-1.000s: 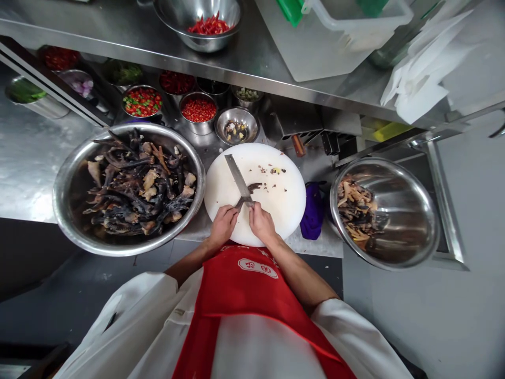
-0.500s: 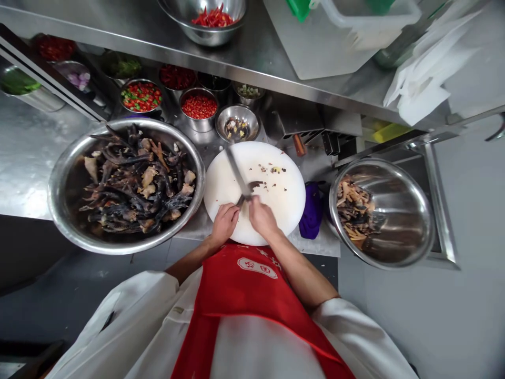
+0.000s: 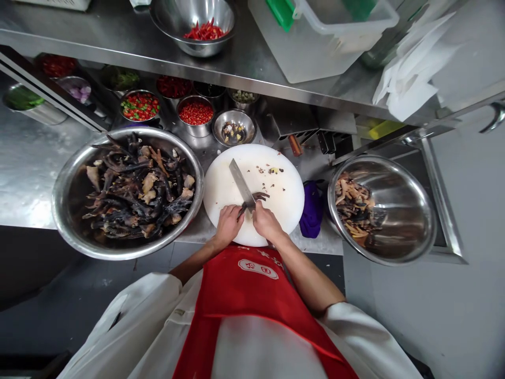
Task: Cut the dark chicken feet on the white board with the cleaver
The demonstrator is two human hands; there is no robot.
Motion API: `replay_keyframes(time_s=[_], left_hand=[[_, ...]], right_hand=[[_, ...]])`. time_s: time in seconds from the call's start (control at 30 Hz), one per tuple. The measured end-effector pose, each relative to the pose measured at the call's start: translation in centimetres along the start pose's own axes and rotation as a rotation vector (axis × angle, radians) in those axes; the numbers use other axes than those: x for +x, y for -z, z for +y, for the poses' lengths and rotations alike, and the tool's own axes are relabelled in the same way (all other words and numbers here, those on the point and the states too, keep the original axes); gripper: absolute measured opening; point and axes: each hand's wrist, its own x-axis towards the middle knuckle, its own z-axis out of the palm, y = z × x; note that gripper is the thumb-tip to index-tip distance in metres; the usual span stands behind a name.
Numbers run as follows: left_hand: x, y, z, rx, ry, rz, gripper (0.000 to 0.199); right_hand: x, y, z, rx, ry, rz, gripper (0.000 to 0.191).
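On the round white cutting board (image 3: pixel 221 181), my right hand (image 3: pixel 266 222) is closed round the handle of a cleaver (image 3: pixel 241 180), whose blade points up and left. My left hand (image 3: pixel 229 225) is closed on the near end of a dark chicken foot (image 3: pixel 261 196), just left of the blade. The blade lies across the foot, whose toes stick out to the right. Small dark and yellow scraps dot the upper right of the board.
A big steel bowl (image 3: pixel 57 210) of dark chicken feet stands left, another bowl (image 3: pixel 402 210) with cut pieces right. A purple cloth (image 3: pixel 312 210) touches the board's right side. Behind are small bowls of chillies (image 3: pixel 196 112) under a steel shelf (image 3: pixel 252 81).
The cleaver, blurred before, now shows sharply, its tip slightly further right and lower. Both hands have shifted slightly right, and more of the foot's toes shows. The camera view has shifted a little.
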Motion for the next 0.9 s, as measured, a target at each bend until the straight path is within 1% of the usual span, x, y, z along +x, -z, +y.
replay_keyframes(time_s=[0.1,0.23,0.37,0.5,0.57,0.63,0.7,0.77,0.9], left_hand=[[0.1,0.1,0.6,0.020,0.004,-0.058,0.018],[-0.4,0.6,0.6,-0.075,-0.016,-0.094,0.016],[-0.9,0.7,0.3,-0.118,-0.061,-0.123,0.013],[-0.9,0.2,0.3,-0.109,-0.013,-0.042,0.009],[-0.5,0.0,0.3,-0.115,-0.015,0.011,0.013],[-0.1,-0.2,0.4,-0.101,-0.030,0.031,0.015],[0.2,-0.2,0.5,-0.080,-0.032,0.038,0.012],[0.4,-0.3,0.5,-0.079,-0.025,0.059,0.012],[0.1,-0.7,0.5,-0.107,-0.028,0.112,0.015]], right_hand=[[-0.6,0.2,0.6,0.013,-0.032,-0.033,0.028],[-0.6,0.0,0.3,-0.007,-0.005,-0.062,0.028],[0.5,-1.0,-0.9,-0.004,-0.060,0.018,0.028],[1.5,-1.3,-1.6,-0.007,-0.045,0.045,0.027],[1.6,-1.1,-1.5,-0.002,-0.023,0.052,0.029],[1.5,-0.7,-1.2,-0.008,0.000,0.047,0.030],[1.3,-0.2,-0.9,-0.019,0.027,0.049,0.029],[1.0,0.7,-0.9,-0.021,0.047,0.107,0.027],[0.3,2.7,-1.4,0.019,0.092,0.311,0.031]])
